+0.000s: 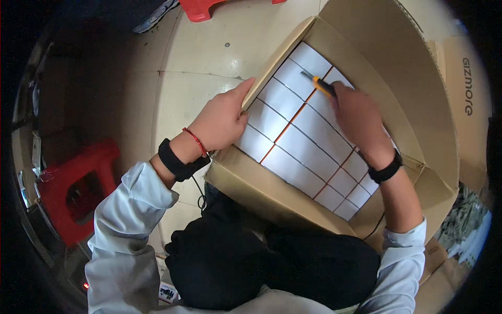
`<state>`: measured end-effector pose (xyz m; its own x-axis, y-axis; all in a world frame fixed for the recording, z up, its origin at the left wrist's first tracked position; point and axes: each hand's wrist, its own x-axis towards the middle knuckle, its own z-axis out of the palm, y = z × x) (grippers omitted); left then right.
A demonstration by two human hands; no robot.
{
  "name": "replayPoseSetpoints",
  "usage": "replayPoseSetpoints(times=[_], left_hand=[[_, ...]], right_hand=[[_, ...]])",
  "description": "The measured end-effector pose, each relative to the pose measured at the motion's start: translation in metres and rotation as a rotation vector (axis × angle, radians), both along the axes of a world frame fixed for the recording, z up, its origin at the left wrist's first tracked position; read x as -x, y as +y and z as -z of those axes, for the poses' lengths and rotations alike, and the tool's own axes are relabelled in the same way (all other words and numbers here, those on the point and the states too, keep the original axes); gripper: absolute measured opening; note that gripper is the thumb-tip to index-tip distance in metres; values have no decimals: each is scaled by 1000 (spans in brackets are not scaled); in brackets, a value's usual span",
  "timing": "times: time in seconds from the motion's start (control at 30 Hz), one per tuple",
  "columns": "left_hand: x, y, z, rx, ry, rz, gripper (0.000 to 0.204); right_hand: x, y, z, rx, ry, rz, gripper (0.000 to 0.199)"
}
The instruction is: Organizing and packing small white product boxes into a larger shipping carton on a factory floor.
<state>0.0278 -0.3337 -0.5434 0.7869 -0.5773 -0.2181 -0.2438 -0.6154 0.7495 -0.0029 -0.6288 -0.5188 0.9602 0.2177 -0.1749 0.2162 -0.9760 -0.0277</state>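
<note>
An open cardboard box (pixel 272 200) stands in front of me, filled with rows of flat-topped white boxes (pixel 315 158). My left hand (pixel 222 118) is closed on the cardboard box's left wall, its fingers over the top edge. Above the packed rows, my right hand (pixel 361 118) is wrapped round a box cutter (pixel 320 83) with an orange and black handle. Its thin grey tip points to the far left, over the white boxes near the far end. Whether the tip touches them I cannot tell.
The cardboard box's raised flap (pixel 366 36) rises at the far right. Another cardboard carton (pixel 463 110) stands beyond it. A red plastic stool (pixel 78 191) is at the left, another red stool (pixel 197 9) at the far edge. Clear plastic bags (pixel 464 227) lie at the right.
</note>
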Motion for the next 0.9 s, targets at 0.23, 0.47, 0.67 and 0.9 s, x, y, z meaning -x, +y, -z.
replayPoseSetpoints(times=[0.23,0.47,0.67,0.9], left_hand=[[-2,-2,3,-8,26,2,67],[-1,-2,3,7,15,-11,66],[-1,-3,0,-9,37,-17,66],[-1,-4,0,-23,13,-4,65]], right_hand=[[13,26,30,-134,71,39,14],[15,32,26,-104,96,37,16],[19,33,32,-78,75,42,15],[11,48,29,34,61,56,8]])
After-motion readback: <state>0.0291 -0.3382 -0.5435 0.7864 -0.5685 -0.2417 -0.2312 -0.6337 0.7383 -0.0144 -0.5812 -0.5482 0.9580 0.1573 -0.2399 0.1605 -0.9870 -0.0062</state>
